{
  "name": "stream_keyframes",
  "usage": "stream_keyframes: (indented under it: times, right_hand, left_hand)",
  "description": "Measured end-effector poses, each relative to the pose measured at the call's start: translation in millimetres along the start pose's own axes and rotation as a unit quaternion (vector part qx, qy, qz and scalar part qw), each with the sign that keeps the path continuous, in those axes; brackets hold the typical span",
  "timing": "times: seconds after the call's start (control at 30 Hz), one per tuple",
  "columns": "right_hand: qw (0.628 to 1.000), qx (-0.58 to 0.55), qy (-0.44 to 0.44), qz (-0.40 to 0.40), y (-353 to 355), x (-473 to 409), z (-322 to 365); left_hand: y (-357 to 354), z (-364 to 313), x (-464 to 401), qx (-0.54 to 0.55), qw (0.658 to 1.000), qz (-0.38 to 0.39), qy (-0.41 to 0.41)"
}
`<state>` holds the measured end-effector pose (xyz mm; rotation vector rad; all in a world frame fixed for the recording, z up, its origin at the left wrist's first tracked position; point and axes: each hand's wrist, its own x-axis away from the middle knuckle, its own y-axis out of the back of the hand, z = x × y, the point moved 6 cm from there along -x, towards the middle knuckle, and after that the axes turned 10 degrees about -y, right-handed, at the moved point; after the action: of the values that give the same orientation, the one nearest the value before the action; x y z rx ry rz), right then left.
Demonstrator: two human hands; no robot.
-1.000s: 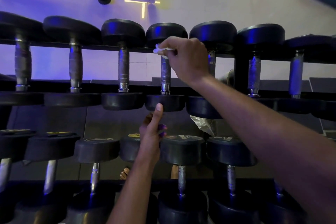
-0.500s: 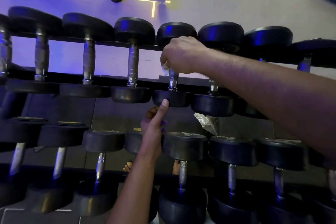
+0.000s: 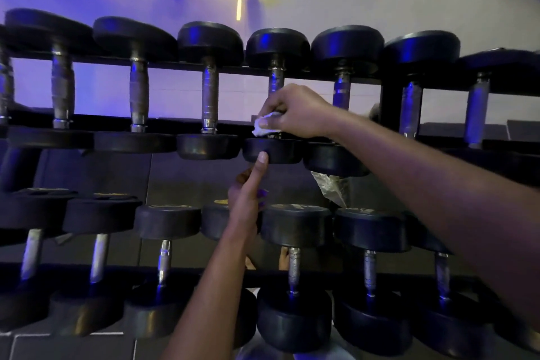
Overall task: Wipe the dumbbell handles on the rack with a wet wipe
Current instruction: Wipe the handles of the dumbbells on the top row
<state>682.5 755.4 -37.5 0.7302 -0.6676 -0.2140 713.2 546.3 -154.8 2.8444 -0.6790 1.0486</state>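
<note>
the right hand (image 3: 295, 112) is curled around the lower end of a dumbbell handle (image 3: 275, 79) on the upper rack (image 3: 388, 102), with a crumpled white wipe (image 3: 264, 126) bunched between its fingers and the metal — just above the near weight head (image 3: 274, 150). the left hand (image 3: 248, 199) reaches up from below, thumb straight and pressed against that weight head, other fingers loosely curled and holding nothing. a second row of dumbbells (image 3: 295, 228) sits beneath.

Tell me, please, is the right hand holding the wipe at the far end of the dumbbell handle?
No, the right hand holds the wet wipe at the near end of the dumbbell handle, just above the near head.
</note>
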Motion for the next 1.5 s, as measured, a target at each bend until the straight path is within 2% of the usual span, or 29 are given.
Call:
stream_keyframes:
  times: [0.07, 0.13, 0.27, 0.37, 0.47, 0.6, 0.87, 1.0, 1.13, 1.27, 1.37, 1.5]
  right_hand:
    - [0.990, -0.138, -0.030, -0.008, 2.1, 16.5, -18.3]
    - [0.964, -0.261, -0.059, -0.011, 7.3, 36.1, -34.7]
    - [0.909, -0.403, -0.087, -0.059, 31.4, 79.0, -64.5]
    - [0.879, -0.452, -0.098, -0.118, 50.1, 106.1, -92.2]
    - [0.871, -0.457, -0.103, -0.148, 60.6, 124.1, -120.3]
    - [0.871, -0.444, -0.117, -0.172, 66.3, 138.6, -151.1]
    - [0.935, -0.275, -0.100, -0.201, 75.2, 144.4, -171.4]
    - [0.965, -0.127, -0.027, -0.228, 89.5, 121.7, -154.5]
    - [0.980, 0.030, 0.061, -0.188, 84.2, 86.3, -128.5]
    - [0.952, 0.194, 0.171, -0.165, 61.2, 70.9, -112.6]
    - [0.933, 0.266, 0.167, -0.174, 58.6, 62.6, -100.0]
    - [0.888, 0.419, 0.143, -0.123, 43.1, 43.6, -70.7]
  left_hand:
    - [-1.4, -2.5, 5.8, 0.011, 1.000, 0.009, 0.005]
    - [-3.4, -5.8, 11.1, -0.004, 1.000, 0.025, 0.012]
    - [-21.6, -15.0, 23.7, -0.055, 0.995, 0.076, -0.017]
    - [-51.2, -19.2, 37.7, -0.098, 0.990, 0.098, -0.040]
    - [-84.4, -11.2, 53.6, -0.097, 0.986, 0.125, -0.043]
    - [-115.0, -0.8, 56.3, -0.058, 0.995, 0.076, -0.027]
    - [-129.0, -1.5, 65.1, -0.042, 0.997, -0.039, -0.061]
    - [-123.7, 9.3, 60.7, -0.054, 0.995, -0.061, -0.058]
    - [-124.2, 9.5, 61.4, -0.054, 0.994, -0.069, -0.058]
    - [-122.0, 13.5, 57.5, -0.053, 0.995, -0.065, -0.053]
    - [-119.6, 10.3, 53.9, -0.064, 0.995, -0.049, -0.060]
    - [-116.4, 4.9, 52.0, -0.063, 0.995, -0.042, -0.065]
